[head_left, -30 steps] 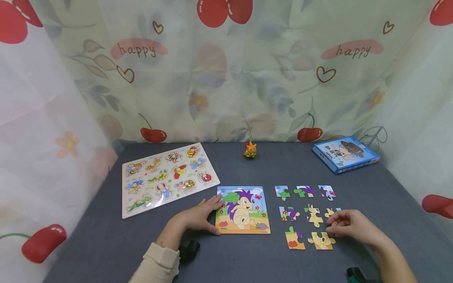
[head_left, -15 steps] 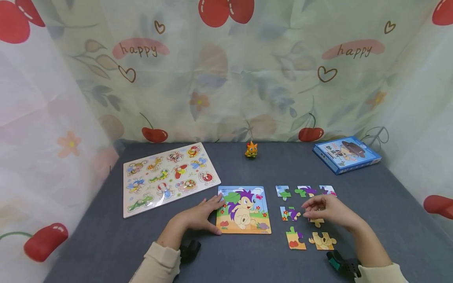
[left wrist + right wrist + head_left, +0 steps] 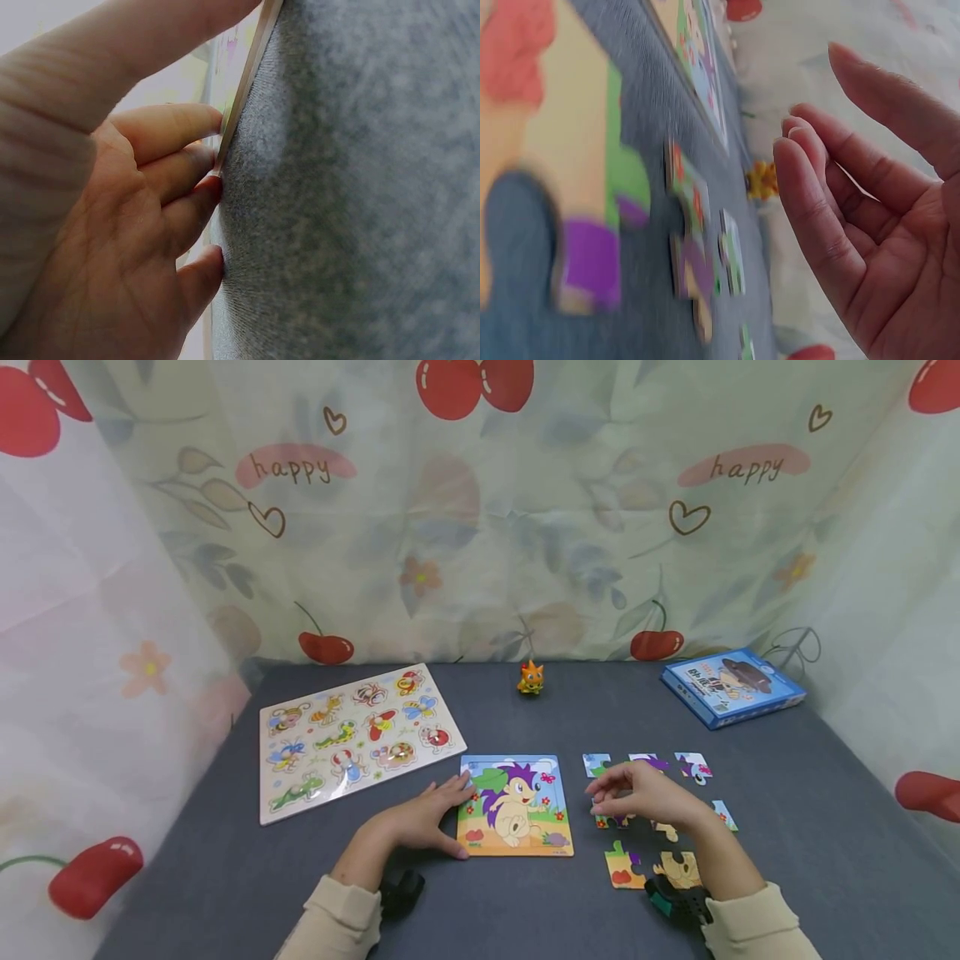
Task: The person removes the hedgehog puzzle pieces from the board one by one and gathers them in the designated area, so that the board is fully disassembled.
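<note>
The left hand [image 3: 422,820] rests at the left edge of a square hedgehog puzzle board [image 3: 517,810]. Its fingertips touch the upper left side and the thumb the lower left corner; in the left wrist view the fingers meet the board's thin wooden edge [image 3: 251,75]. Loosely bent, the right hand [image 3: 648,795] hovers over the jigsaw pieces right of the board, partly covering the middle row. Nothing lies between its fingers [image 3: 814,217] in the right wrist view. Near it are a lower-left piece with a red patch [image 3: 624,870], a top-right piece [image 3: 693,766] and a right-hand piece [image 3: 723,816].
An insect peg puzzle [image 3: 360,739] lies at the left, its corner close to the hedgehog board. A small orange figurine [image 3: 531,678] stands at the back, and a blue box [image 3: 733,687] at the back right. A printed curtain [image 3: 480,560] closes off the far side.
The right hand has moved left, from the right end of the middle row of pieces to its left end, uncovering the right-hand piece. The left hand has stayed on the board's edge.
</note>
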A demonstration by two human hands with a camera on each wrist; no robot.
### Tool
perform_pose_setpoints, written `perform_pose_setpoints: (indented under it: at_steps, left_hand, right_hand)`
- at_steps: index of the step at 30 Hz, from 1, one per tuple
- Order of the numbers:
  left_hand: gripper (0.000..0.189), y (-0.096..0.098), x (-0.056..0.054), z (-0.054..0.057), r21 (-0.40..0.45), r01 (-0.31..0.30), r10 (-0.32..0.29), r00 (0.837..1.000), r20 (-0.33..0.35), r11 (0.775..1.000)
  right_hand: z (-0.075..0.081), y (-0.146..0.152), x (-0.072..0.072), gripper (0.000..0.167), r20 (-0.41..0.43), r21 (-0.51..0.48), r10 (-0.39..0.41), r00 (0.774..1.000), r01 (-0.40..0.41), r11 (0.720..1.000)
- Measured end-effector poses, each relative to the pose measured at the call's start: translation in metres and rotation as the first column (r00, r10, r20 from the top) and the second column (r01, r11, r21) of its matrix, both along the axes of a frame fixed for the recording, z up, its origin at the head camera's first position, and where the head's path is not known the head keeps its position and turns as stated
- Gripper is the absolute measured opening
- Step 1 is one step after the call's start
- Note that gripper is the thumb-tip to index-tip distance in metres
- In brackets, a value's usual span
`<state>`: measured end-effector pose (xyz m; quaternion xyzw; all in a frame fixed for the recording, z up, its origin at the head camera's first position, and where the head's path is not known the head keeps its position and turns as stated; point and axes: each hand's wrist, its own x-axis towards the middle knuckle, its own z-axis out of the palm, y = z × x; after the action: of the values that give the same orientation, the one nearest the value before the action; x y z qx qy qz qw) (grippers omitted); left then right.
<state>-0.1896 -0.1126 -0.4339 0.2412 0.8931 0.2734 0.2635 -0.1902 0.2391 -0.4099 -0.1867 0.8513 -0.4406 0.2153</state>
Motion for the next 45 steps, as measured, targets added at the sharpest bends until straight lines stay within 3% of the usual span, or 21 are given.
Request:
perform_pose_setpoints:
  at_steps: [9, 18, 37, 45]
  left_hand:
    - [0.088, 0.0, -0.001, -0.001, 0.01, 0.005, -0.005, 1.0, -0.001, 1.0]
    - [0.087, -0.001, 0.0, 0.0, 0.009, 0.0, 0.0, 1.0, -0.001, 1.0]
    - [0.088, -0.001, 0.0, 0.0, 0.015, 0.006, -0.005, 1.0, -0.013, 1.0]
    - [0.088, -0.001, 0.0, -0.001, 0.02, 0.008, -0.008, 1.0, -0.012, 1.0]
  right_hand:
    - [-0.001, -0.034, -0.007, 0.031, 0.012, -0.019, 0.067, 0.998, -0.066, 0.998]
    - [-0.004, -0.052, -0.009, 0.033, -0.002, 0.006, 0.104, 0.995, -0.104, 0.995]
    - [-0.014, -0.069, -0.004, 0.023, 0.025, 0.094, 0.033, 0.999, -0.035, 0.995]
    - [-0.013, -0.071, -0.001, 0.03, 0.026, 0.095, -0.001, 1.0, -0.001, 0.995]
